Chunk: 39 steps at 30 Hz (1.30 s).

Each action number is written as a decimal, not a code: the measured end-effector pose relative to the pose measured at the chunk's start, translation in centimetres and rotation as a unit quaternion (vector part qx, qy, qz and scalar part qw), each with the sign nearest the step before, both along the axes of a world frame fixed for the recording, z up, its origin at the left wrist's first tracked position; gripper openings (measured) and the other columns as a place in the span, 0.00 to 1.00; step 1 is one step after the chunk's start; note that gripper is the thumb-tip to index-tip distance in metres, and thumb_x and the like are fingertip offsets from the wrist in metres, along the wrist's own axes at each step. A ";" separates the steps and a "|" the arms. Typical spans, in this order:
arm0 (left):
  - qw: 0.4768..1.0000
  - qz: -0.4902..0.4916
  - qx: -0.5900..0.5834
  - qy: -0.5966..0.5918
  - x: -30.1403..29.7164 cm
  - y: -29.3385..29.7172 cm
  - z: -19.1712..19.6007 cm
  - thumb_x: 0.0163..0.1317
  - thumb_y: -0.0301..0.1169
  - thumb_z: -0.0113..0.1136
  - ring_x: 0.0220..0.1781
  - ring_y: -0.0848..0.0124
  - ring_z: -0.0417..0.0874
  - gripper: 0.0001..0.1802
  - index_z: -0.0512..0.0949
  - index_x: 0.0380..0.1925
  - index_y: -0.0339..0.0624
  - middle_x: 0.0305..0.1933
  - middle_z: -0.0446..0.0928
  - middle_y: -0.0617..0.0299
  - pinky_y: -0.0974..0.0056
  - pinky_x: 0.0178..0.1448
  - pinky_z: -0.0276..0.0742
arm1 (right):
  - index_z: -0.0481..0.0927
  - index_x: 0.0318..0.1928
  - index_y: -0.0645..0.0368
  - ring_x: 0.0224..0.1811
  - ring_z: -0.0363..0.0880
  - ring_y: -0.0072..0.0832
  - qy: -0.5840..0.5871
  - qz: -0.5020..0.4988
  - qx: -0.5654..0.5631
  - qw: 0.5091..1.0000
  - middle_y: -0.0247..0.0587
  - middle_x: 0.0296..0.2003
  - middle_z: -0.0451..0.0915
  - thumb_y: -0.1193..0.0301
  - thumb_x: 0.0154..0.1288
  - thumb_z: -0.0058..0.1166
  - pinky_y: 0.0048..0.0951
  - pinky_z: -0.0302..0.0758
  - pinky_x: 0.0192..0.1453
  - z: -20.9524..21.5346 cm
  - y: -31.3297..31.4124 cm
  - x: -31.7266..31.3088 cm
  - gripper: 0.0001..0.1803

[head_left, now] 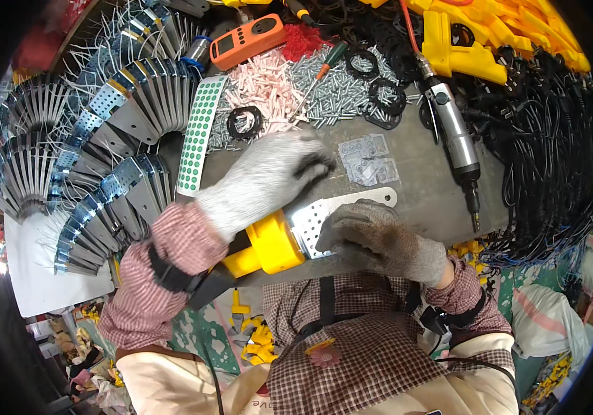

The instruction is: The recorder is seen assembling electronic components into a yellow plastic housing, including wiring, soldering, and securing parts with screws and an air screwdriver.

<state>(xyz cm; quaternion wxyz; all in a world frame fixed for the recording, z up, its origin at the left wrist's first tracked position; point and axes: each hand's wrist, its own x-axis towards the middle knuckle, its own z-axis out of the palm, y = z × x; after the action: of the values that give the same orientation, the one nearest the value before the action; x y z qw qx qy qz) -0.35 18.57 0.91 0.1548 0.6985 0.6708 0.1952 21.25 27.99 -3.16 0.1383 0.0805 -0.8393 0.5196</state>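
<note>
Hands [369, 234] near yellow housing [276, 245], perforated plate [309, 221] at end

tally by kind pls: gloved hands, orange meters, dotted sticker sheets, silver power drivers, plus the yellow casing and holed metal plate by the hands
Gloved left hand and right hand: 2
Orange meter: 1
Dotted sticker sheet: 1
Silver power driver: 1
Yellow casing by the hands: 1
Holed metal plate: 1
Total: 7

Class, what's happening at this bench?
A gloved person is at a bench. The right hand is over a metal plate at a yellow handle's end. The left hand, blurred, is near some pink pieces; whether it holds anything is unclear. A screwdriver lies on the pile of pink pieces and screws.
</note>
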 end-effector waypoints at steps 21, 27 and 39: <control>0.927 -0.123 -0.328 -0.135 -1.6 -0.8 2.7 0.66 0.38 0.62 0.48 0.53 0.84 0.18 0.80 0.48 0.37 0.44 0.82 0.48 0.55 0.54 0.79 | 0.84 0.47 0.52 0.49 0.80 0.41 -0.008 -0.036 0.037 0.999 0.40 0.43 0.78 0.69 0.62 0.65 0.40 0.78 0.55 -0.6 -0.5 0.1 0.13; 0.985 -0.098 -0.139 0.044 1.4 -5.4 2.6 0.55 0.59 0.71 0.61 0.50 0.73 0.35 0.76 0.52 0.44 0.54 0.73 0.51 0.39 0.72 0.61 | 0.83 0.45 0.54 0.47 0.80 0.43 -0.020 -0.073 0.076 0.994 0.43 0.42 0.78 0.67 0.63 0.63 0.41 0.78 0.51 -0.4 -0.9 -0.1 0.11; 0.992 -0.022 -0.075 0.097 3.3 -7.2 0.5 0.44 0.55 0.76 0.64 0.51 0.75 0.38 0.77 0.50 0.44 0.53 0.76 0.52 0.33 0.81 0.44 | 0.78 0.47 0.61 0.48 0.83 0.39 -0.137 -0.053 0.236 0.961 0.45 0.43 0.80 0.71 0.64 0.58 0.43 0.79 0.54 3.1 -4.1 -0.7 0.12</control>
<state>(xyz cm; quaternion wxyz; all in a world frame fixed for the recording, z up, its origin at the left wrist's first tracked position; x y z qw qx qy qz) 3.00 11.38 1.41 0.1455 0.7151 0.6799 0.0721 20.59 23.91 -0.06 0.0267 -0.0058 -0.9520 0.3049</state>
